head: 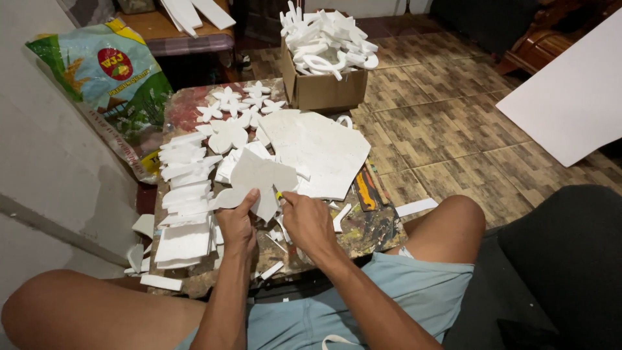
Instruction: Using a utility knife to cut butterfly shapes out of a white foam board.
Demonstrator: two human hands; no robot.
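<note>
A low paint-stained table [372, 230] carries a large white foam sheet [321, 149], with a cardboard box [324, 91] of cut-outs behind. The left hand [238, 223] pinches a flower-shaped foam piece [259, 178], which rises above its fingertips. The right hand [308, 220] is closed around a small cutter [279, 195] touching the piece's lower right edge.

Worktop [376, 236] is crowded. Left edge: stacked foam strips [184, 188]. Far edge: flower cutouts [236, 104], with the cardboard box [324, 91] of foam shapes on the far right corner. Centre: large foam sheet [321, 149]. Near edge: small offcuts [275, 249] around both hands. Only bare patch: near right corner, beside the orange tool [365, 191].
</note>
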